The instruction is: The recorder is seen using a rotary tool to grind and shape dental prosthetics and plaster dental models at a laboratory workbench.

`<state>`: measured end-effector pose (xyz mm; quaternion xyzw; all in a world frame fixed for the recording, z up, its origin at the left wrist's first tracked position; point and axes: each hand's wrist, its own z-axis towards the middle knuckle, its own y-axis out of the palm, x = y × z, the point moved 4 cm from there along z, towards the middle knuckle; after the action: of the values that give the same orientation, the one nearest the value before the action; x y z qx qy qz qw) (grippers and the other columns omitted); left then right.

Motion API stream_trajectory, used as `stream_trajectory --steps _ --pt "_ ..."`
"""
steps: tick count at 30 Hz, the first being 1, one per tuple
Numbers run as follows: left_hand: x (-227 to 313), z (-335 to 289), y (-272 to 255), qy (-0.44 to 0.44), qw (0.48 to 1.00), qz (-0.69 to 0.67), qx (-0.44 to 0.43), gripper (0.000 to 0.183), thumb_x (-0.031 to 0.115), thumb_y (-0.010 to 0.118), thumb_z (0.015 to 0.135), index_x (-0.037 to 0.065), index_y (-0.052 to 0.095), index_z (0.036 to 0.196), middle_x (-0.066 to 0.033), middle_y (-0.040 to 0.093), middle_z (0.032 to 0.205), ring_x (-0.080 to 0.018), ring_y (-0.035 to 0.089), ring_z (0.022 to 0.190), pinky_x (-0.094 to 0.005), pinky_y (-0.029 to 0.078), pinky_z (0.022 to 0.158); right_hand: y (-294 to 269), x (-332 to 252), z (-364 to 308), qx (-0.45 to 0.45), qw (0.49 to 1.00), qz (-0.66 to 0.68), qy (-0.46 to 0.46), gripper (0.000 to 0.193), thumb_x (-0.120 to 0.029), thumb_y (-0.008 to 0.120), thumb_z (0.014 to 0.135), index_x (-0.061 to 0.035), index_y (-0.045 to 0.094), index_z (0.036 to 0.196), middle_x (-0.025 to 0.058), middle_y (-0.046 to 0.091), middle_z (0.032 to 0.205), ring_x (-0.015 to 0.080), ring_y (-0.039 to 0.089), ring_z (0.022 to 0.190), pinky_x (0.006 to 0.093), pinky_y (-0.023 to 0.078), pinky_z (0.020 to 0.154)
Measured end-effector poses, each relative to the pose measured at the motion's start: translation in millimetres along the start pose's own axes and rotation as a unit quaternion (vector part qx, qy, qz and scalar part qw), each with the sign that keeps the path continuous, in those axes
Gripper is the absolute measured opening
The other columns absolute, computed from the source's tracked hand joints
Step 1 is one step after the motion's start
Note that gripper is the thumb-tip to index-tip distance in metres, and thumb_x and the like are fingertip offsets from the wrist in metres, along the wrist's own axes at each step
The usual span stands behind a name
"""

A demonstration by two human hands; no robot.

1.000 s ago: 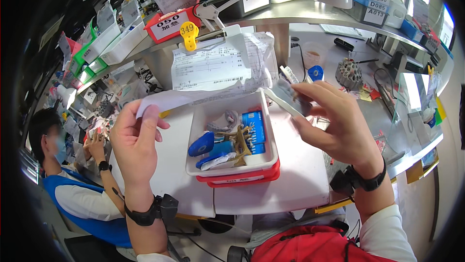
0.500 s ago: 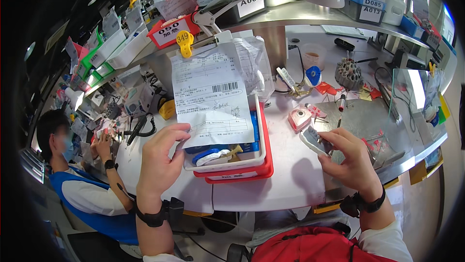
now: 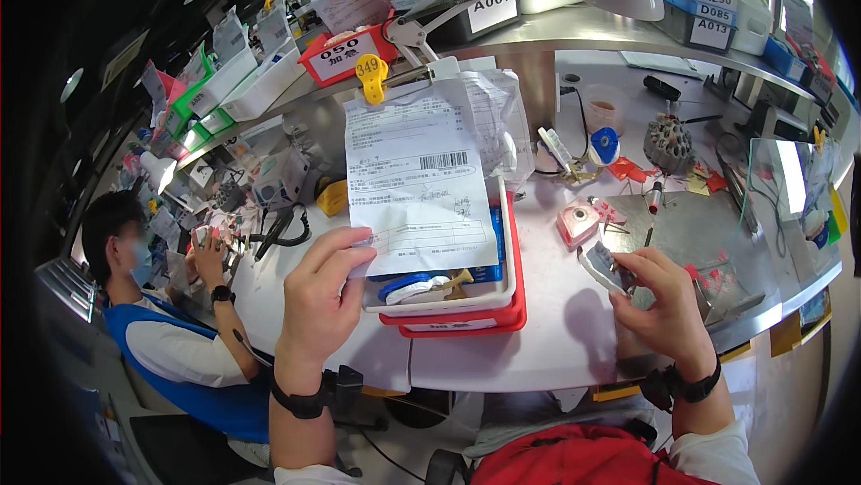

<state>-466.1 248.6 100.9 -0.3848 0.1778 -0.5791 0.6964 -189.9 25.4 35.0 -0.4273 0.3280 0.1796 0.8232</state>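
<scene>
While the left hand [image 3: 320, 295] pinches a barcoded form [image 3: 420, 202], the right hand [image 3: 665, 304] grips a dental cast [image 3: 600, 264].

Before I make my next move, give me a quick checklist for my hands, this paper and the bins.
1. Tooth model secure in the right hand: ok, it sits between thumb and fingers.
2. Left hand gripping the paper: cannot tell; fingertips overlap its lower left edge, but the hold is unclear.
3. Yellow clip at the top of the paper: ok, at its upper left.
4. Open view into the white bin: not ok, the paper covers most of it.
5. White bin stacked with the red bin: ok, the red one is underneath.
</scene>
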Motion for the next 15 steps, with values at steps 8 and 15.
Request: stream_trajectory --steps 8,15 --pt "1.3 -0.9 0.7 0.006 1.0 -0.012 -0.001 0.023 -0.012 0.065 0.08 -0.002 0.067 0.1 -0.0154 0.067 0.112 -0.0313 0.068 0.096 -0.0344 0.057 0.077 0.3 -1.7 -0.2 0.0 1.0 -0.005 0.0 0.042 -0.004 0.074 0.076 0.001 0.065 0.117 0.013 0.064 0.093 0.024 0.065 0.081 0.0331 0.053 0.075" --pt "3.5 -5.8 -1.2 -0.001 1.0 0.01 -0.007 0.027 -0.014 0.063 0.079 0.0 0.067 0.103 -0.0156 0.067 0.113 -0.0336 0.067 0.098 -0.0359 0.056 0.08 4.0 -3.4 0.1 -0.004 1.0 0.002 -0.006 0.041 -0.004 0.073 0.078 0.001 0.066 0.117 0.0128 0.063 0.093 0.0232 0.064 0.08 0.0329 0.052 0.074"
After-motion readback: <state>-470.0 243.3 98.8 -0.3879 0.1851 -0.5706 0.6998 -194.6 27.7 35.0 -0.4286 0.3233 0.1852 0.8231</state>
